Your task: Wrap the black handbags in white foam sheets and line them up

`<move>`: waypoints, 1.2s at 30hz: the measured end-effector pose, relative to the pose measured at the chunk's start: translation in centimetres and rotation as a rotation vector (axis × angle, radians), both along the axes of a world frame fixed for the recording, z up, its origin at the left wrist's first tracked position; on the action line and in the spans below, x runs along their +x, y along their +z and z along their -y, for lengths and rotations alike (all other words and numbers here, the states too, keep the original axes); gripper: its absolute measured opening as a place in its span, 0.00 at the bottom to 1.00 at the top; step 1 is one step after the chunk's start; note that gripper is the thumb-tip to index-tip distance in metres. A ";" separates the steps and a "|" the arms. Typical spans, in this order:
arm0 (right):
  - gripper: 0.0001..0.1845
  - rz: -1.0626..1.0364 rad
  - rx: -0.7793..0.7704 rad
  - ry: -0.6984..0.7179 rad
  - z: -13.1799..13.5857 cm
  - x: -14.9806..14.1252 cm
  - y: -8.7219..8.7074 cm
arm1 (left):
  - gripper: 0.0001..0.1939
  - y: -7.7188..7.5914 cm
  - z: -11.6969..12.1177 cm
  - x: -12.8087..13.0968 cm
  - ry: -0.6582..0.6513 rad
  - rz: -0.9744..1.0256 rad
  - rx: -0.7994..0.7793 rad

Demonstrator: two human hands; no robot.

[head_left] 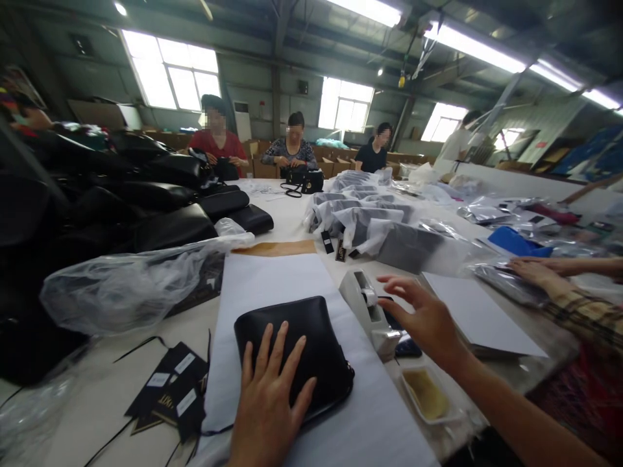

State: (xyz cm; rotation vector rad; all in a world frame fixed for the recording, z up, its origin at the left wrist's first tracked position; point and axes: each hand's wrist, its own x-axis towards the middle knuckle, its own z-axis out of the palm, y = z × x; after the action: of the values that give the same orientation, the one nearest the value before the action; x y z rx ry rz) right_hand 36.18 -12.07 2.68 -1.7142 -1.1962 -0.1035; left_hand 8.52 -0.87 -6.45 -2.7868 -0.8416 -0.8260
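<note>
A black handbag (318, 324) lies flat on a stack of white paper (379, 415) in front of me. My left hand (270, 383) rests on the bag with fingers spread, pressing on its surface rather than gripping it. Beside the paper stands a grey tape dispenser (357, 295) with a roll in it. My right hand (423, 314) hovers just right of the dispenser, thumb and fingers apart, with nothing visible between them. Left of the paper lie several black hang tags (182, 363) with white stickers and cords.
Black bags (170, 227) are piled at the left, with clear plastic (121, 282) before them. Wrapped bags (370, 214) stand in rows ahead. A white paper stack (472, 305) and a small yellow-filled tray (426, 392) lie right, near a co-worker's hands (535, 272). Several people sit across the table.
</note>
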 end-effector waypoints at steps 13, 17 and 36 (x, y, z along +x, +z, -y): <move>0.15 0.320 -0.610 0.003 -25.3 4.5 -7.6 | 0.31 -1.6 -1.0 0.1 -0.020 0.071 0.058; 0.21 0.401 -0.686 -0.049 -27.3 4.6 -10.3 | 0.30 -3.2 -1.1 0.7 0.012 0.144 0.022; 0.14 0.473 -0.758 0.037 -29.6 4.4 -10.3 | 0.30 -4.4 -1.3 1.1 0.017 0.169 0.074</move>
State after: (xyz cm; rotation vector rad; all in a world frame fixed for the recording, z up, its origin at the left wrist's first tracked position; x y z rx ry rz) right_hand 40.54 17.52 -7.65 -2.4057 -1.7629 -0.0315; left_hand 9.66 0.46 -10.81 -2.6717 -0.8393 -1.0786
